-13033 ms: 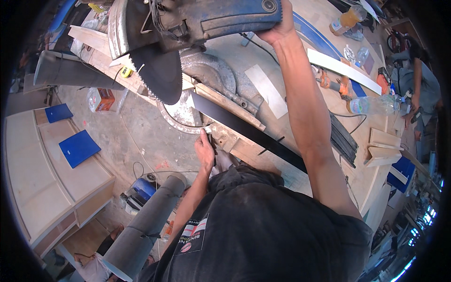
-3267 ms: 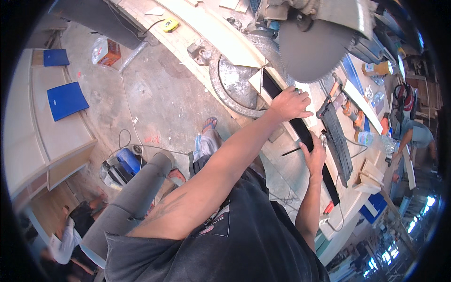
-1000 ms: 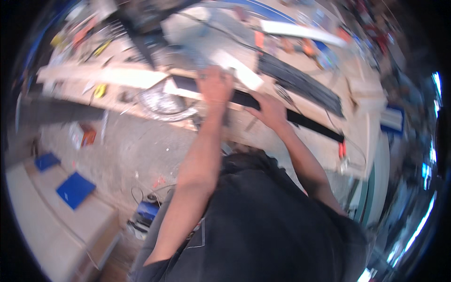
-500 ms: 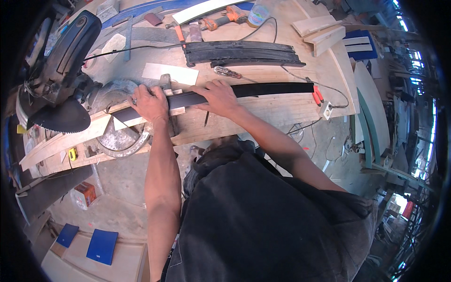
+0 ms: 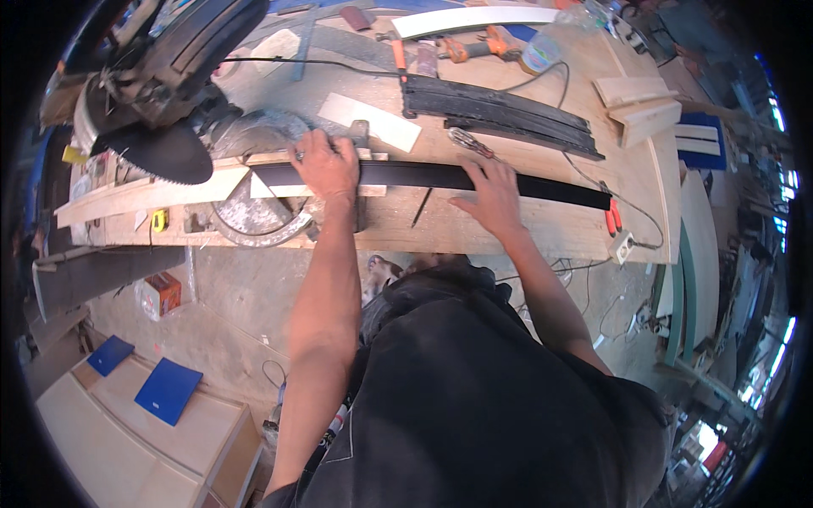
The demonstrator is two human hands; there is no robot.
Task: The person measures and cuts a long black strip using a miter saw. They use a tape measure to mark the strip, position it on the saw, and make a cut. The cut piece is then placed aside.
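A long black strip (image 5: 559, 190) lies across the workbench (image 5: 542, 233), its left end on the miter saw's round base. My left hand (image 5: 330, 169) presses down on it near that end, fingers curled over the strip and the wooden fence piece (image 5: 370, 156) behind it. Farther right, my right hand (image 5: 493, 201) straddles the strip, fingers over its far edge and thumb on the near side. To the left of my hands, the toothed saw blade (image 5: 165, 152) is raised above the bench. A pale wood board (image 5: 161, 196) lies beneath the blade.
Behind the strip are a screwdriver (image 5: 471, 142), black channel pieces (image 5: 500, 114), a white offcut (image 5: 369, 121) and an orange drill (image 5: 483, 46). Red-handled pliers (image 5: 612, 218) and a power socket (image 5: 622, 246) sit at the right. A yellow tape measure (image 5: 159, 221) lies left.
My right hand has slid rightward along the strip, away from my left hand, which stays by the saw fence. The whole view has shifted and tilted.
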